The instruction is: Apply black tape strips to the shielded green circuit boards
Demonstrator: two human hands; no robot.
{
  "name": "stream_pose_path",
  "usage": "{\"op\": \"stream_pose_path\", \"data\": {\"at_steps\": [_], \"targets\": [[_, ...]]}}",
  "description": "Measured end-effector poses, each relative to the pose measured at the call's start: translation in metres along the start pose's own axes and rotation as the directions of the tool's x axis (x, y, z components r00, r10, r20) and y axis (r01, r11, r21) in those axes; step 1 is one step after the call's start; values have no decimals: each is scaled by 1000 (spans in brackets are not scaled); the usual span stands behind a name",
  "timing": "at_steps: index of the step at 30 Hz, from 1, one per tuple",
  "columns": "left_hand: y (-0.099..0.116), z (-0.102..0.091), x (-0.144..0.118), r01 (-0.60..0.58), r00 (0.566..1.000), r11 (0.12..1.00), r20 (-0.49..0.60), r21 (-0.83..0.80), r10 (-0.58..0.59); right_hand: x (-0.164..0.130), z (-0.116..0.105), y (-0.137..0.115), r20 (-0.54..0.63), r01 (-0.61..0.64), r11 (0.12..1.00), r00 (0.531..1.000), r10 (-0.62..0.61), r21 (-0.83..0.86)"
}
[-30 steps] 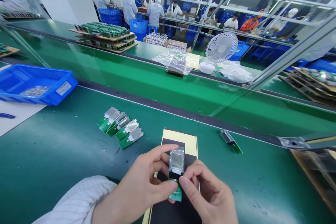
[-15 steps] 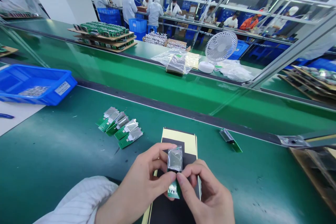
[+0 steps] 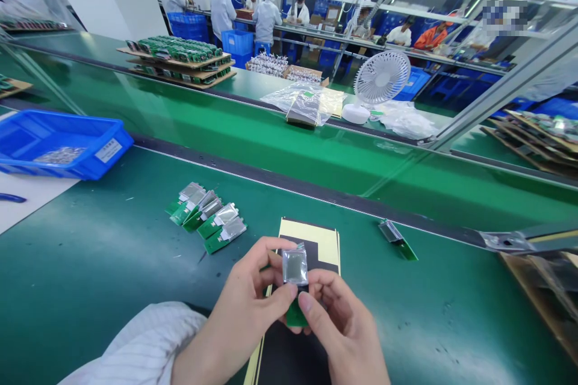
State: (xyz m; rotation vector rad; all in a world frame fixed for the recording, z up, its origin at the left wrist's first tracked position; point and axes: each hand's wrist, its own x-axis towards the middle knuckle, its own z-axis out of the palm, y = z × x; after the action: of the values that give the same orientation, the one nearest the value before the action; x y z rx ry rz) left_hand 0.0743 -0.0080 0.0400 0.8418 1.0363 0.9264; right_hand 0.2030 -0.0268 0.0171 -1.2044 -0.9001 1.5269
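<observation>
Between my hands is a small green circuit board with a display screen (image 3: 295, 267), the screen covered in clear film. My left hand (image 3: 253, 307) grips its left side, index finger along the top edge and thumb at the screen's lower edge. My right hand (image 3: 343, 325) pinches the board's right side just below the screen, thumb in front and fingers behind. Beneath both hands lies a black and pale yellow sheet stack (image 3: 332, 249). To the left, several similar screen boards (image 3: 226, 228) lie in an overlapping row. One more screen board (image 3: 397, 239) rests at the right, tilted.
A blue bin (image 3: 85, 153) holding small parts stands at the left, beside a blue-handled tool (image 3: 12, 198). Beyond the green partition are stacked trays of boards (image 3: 180, 57), a white fan (image 3: 382, 81) and plastic bags (image 3: 401, 119). Cardboard trays (image 3: 537, 295) sit right. People work farther back.
The screen board has shifted slightly up and left, with both hands moving along with it. My right hand has turned a little around the board's lower part.
</observation>
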Motion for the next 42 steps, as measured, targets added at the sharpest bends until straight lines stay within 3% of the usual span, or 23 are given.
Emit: {"op": "stream_pose_path", "data": {"at_steps": [3,7,11,15,20,37,42], "targets": [[1,3,0,4,1000,1000,1,14,-4,0,0,4,53,-57,998,997,55,34],[-1,3,-3,6,1000,997,-30,72,-4,0,2,7,-8,-97,990,995,98,100],[-2,-2,-3,32,999,997,-22,66,-31,0,3,6,19,-129,976,992,128,176],[4,-9,0,51,996,996,64,74,-56,3,-4,0,73,-147,986,987,141,84],[12,-13,2,105,989,993,100,48,-109,5,-12,-7,42,-130,992,991,130,-2],[3,-9,1,37,999,985,21,171,-41,1,-11,7,4,-70,993,998,70,-94],[0,-7,1,57,997,994,53,96,-62,-1,-10,11,-39,-68,997,997,67,-48]]}}
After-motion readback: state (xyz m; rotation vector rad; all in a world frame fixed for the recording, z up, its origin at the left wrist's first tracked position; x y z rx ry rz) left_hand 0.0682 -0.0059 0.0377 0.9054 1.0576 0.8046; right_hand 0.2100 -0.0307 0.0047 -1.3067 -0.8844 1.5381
